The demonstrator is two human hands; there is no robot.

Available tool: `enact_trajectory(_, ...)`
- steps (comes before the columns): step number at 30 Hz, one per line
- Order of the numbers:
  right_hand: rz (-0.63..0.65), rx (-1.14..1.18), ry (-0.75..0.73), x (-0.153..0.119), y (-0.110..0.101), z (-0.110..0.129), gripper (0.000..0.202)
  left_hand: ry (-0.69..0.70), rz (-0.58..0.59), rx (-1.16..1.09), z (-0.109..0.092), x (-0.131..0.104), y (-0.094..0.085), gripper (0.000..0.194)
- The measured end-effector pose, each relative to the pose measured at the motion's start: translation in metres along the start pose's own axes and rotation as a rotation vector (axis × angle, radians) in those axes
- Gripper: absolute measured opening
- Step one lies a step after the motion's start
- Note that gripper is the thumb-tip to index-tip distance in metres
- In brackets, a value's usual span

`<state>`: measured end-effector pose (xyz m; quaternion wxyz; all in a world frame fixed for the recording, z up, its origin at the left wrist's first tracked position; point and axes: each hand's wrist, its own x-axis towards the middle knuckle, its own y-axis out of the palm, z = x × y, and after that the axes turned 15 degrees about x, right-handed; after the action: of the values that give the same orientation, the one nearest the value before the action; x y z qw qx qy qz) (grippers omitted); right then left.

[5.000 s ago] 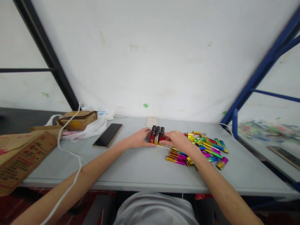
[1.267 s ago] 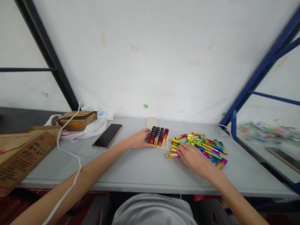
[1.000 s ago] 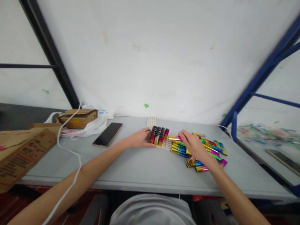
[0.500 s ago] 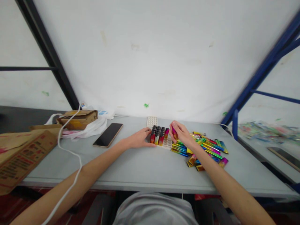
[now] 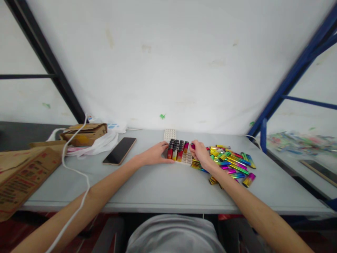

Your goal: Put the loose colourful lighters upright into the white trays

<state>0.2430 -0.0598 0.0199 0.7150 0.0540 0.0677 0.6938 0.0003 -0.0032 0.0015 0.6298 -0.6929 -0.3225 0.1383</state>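
Several upright lighters (image 5: 174, 150) with black tops and shiny red, yellow and purple bodies stand in rows in a white holder tray (image 5: 187, 159) with round cells. My left hand (image 5: 159, 153) grips the left end of this tray, thumb in front and fingers behind, against the outer lighters. Just right of the tray, my right hand (image 5: 200, 152) is closed on a shiny purple-red lighter (image 5: 193, 145); most of it is hidden by the fingers. Beside and partly beneath the right forearm lies a loose pile of shiny multicoloured lighters (image 5: 238, 164).
Behind the lighters lies another white tray (image 5: 170, 134). A phone (image 5: 119, 151) rests to the left. Cardboard boxes (image 5: 88, 134), a plastic bag (image 5: 105, 143) and a white cable (image 5: 76, 170) are further left. Blue metal posts (image 5: 285, 86) frame the right side.
My right hand has turned and lowered slightly beside the tray, with the purple-red lighter now more hidden in its fingers. My left hand keeps its hold. The view has shifted a little.
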Motion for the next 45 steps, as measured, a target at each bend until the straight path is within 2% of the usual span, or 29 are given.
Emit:
enact_trajectory(5,0.040,-0.002,-0.044,0.001,-0.001,-0.003,0.044,-0.009,-0.007,-0.003,-0.001,-0.001,-0.001,0.067)
enact_trajectory(11,0.068,-0.033,-0.102,0.008,-0.010,-0.004,0.062,0.000,0.005,-0.001,-0.001,-0.001,-0.002,0.066)
enact_trajectory(13,0.101,-0.050,-0.189,0.008,-0.016,0.000,0.065,0.005,0.002,0.000,0.000,-0.001,-0.001,0.066)
enact_trajectory(16,0.143,-0.165,-0.350,0.006,-0.023,0.007,0.060,-0.002,-0.013,0.005,0.001,-0.001,0.000,0.066)
enact_trajectory(21,0.141,-0.436,-0.598,0.003,-0.029,0.014,0.046,-0.006,-0.003,0.025,-0.001,0.000,-0.001,0.065)
enact_trajectory(23,0.132,-0.536,-0.643,0.003,-0.029,0.014,0.043,-0.009,0.005,0.028,-0.001,0.000,-0.001,0.066)
enact_trajectory(29,0.056,-0.642,-0.601,0.004,-0.031,0.011,0.038,-0.004,-0.007,0.015,0.000,0.000,0.000,0.065)
enact_trajectory(38,0.226,-0.748,-0.659,0.008,-0.033,0.007,0.033,0.006,-0.014,0.016,0.000,-0.001,0.000,0.067)
enact_trajectory(42,0.184,-0.858,-0.644,0.011,-0.035,0.004,0.030,0.005,-0.017,-0.006,0.000,-0.001,-0.001,0.068)
enact_trajectory(45,0.171,-0.950,-0.566,0.011,-0.034,0.007,0.033,-0.001,-0.004,-0.003,-0.002,-0.001,-0.002,0.067)
